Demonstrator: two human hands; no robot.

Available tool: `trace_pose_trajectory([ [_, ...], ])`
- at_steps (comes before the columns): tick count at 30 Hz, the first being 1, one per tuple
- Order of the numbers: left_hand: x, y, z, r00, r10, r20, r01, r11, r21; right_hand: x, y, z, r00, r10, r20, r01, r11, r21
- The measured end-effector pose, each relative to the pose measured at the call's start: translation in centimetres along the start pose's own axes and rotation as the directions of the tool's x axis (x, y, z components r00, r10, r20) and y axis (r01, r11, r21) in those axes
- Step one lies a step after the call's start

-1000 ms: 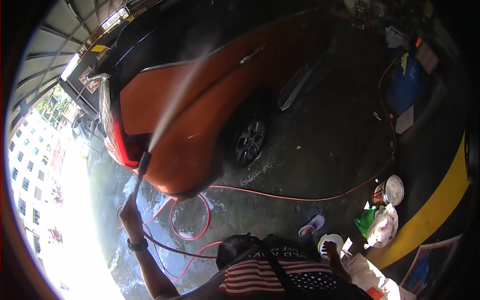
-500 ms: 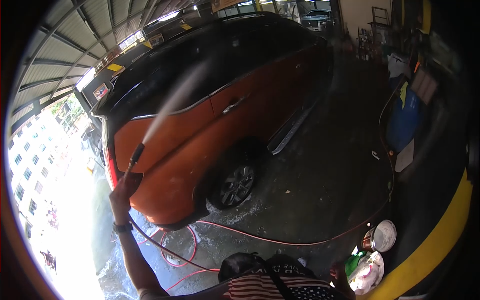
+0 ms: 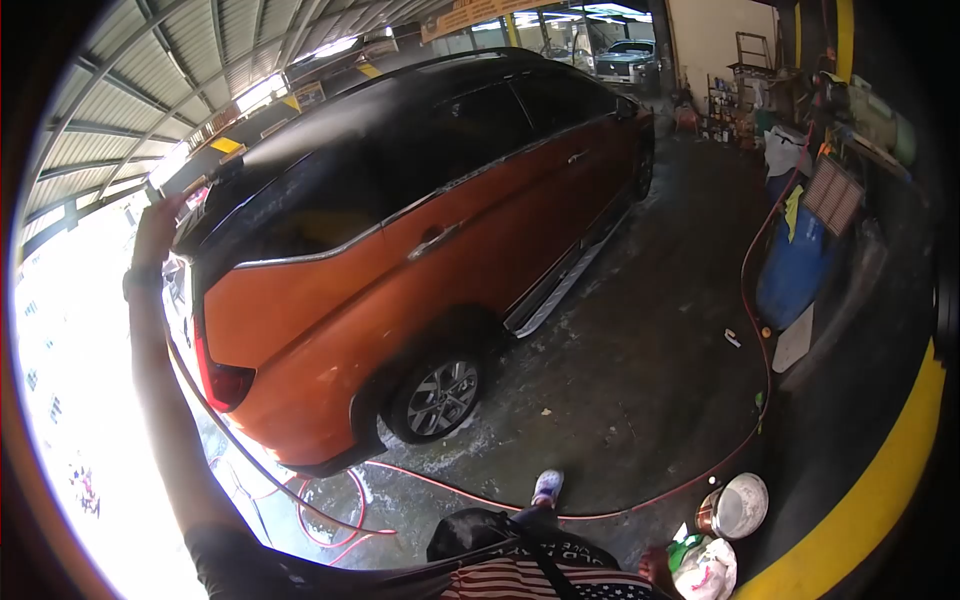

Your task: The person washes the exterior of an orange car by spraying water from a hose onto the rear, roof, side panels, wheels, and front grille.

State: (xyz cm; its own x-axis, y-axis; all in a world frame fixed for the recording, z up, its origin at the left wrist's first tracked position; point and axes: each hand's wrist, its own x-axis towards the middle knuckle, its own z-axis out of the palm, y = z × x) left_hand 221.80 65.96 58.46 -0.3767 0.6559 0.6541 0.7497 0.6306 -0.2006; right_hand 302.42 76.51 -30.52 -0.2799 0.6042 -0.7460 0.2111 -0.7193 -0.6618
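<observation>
My left hand (image 3: 156,228) is raised at the far left, closed around a hose nozzle (image 3: 229,160) with a dark tip. From the tip a white water spray (image 3: 300,130) fans over the dark roof of an orange car (image 3: 310,330). The hose (image 3: 230,430) hangs from that hand along my forearm to the floor. My right hand (image 3: 657,568) is low beside my body, close to a white and green bundle (image 3: 708,568); its fingers are too small and dark to make out.
A red hose (image 3: 640,508) loops over the wet floor and runs right. A bucket (image 3: 738,507) stands near the bundle. Further back are a blue barrel (image 3: 795,275), a machine (image 3: 880,120) and shelves with bottles (image 3: 722,105). A yellow stripe (image 3: 880,480) curves at right.
My left hand has moved up and left with the nozzle. The spray has shifted from the rear side window to the roof. One shoe now shows on the floor.
</observation>
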Motion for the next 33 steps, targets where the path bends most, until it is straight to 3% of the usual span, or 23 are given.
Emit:
trace_pose_trajectory([
  [1, 2.7, -1.2, 0.3, 0.999, -0.044, -0.004, 0.044, 0.999, 0.003, 0.1, -0.2, 1.1, 0.957, 0.256, -0.132, -0.229, 0.954, 0.192],
  [3, 5.3, 3.1, -1.7, 1.000, -0.007, -0.009, 0.006, 0.997, -0.074, 0.0, 0.3, 0.6, 0.944, 0.315, -0.097, -0.282, 0.924, 0.257],
  [4, 7.4, 3.3, -1.4, 0.954, 0.253, -0.164, -0.265, 0.963, -0.052, 0.2, 0.3, 0.2, 0.943, 0.320, -0.091, -0.285, 0.918, 0.275],
  [5, 10.0, 3.4, -1.6, 0.959, -0.264, 0.098, 0.279, 0.844, -0.457, 0.6, 0.1, -0.2, 0.943, 0.318, -0.093, -0.281, 0.917, 0.284],
  [7, 12.9, 5.8, -1.4, 0.967, -0.248, 0.059, 0.248, 0.863, -0.440, 1.4, -1.1, -1.2, 0.945, 0.308, -0.114, -0.261, 0.915, 0.307],
  [11, 19.2, 10.9, -0.9, 0.995, -0.051, 0.087, 0.081, 0.918, -0.389, 4.1, -4.1, -2.7, 0.945, 0.280, -0.168, -0.209, 0.915, 0.346],
  [12, 20.3, 12.7, -0.7, 0.993, -0.117, 0.035, 0.120, 0.886, -0.447, 4.8, -5.0, -3.0, 0.946, 0.271, -0.176, -0.194, 0.913, 0.359],
  [13, 21.1, 14.1, -0.7, 1.000, -0.019, 0.022, 0.025, 0.951, -0.307, 5.6, -5.9, -3.2, 0.947, 0.263, -0.182, -0.182, 0.911, 0.370],
  [15, 23.9, 16.4, 0.0, 0.973, -0.208, 0.101, 0.231, 0.851, -0.471, 7.0, -7.8, -3.0, 0.949, 0.259, -0.181, -0.175, 0.907, 0.382],
  [23, 36.5, 23.8, 5.6, 0.983, -0.146, 0.110, 0.178, 0.896, -0.406, 14.6, -16.5, -3.6, 0.946, 0.317, -0.069, -0.262, 0.871, 0.415],
  [25, 39.3, 26.6, 7.2, 0.986, -0.126, 0.111, 0.155, 0.936, -0.317, 17.4, -18.8, -4.4, 0.950, 0.307, -0.063, -0.250, 0.863, 0.439],
  [26, 40.0, 28.2, 7.7, 0.978, -0.176, 0.114, 0.210, 0.853, -0.477, 19.7, -19.4, -5.5, 0.963, 0.266, -0.051, -0.212, 0.858, 0.467],
  [28, 43.2, 30.6, 9.2, 0.980, -0.152, 0.130, 0.196, 0.861, -0.469, 26.4, -19.3, -8.4, 0.990, 0.133, 0.036, -0.125, 0.755, 0.643],
  [29, 44.8, 31.7, 10.0, 0.980, -0.141, 0.143, 0.192, 0.865, -0.464, 28.0, -20.6, -8.8, 0.993, 0.121, 0.004, -0.090, 0.715, 0.693],
  [31, 47.5, 34.0, 11.8, 0.983, -0.120, 0.138, 0.170, 0.880, -0.443, 28.1, -29.1, -8.0, 0.952, 0.185, -0.245, -0.031, 0.852, 0.522],
  [33, 49.4, 36.3, 13.6, 0.987, 0.157, 0.030, -0.141, 0.942, -0.305, 27.6, -35.0, -6.9, 0.940, 0.162, -0.301, 0.011, 0.866, 0.500],
])
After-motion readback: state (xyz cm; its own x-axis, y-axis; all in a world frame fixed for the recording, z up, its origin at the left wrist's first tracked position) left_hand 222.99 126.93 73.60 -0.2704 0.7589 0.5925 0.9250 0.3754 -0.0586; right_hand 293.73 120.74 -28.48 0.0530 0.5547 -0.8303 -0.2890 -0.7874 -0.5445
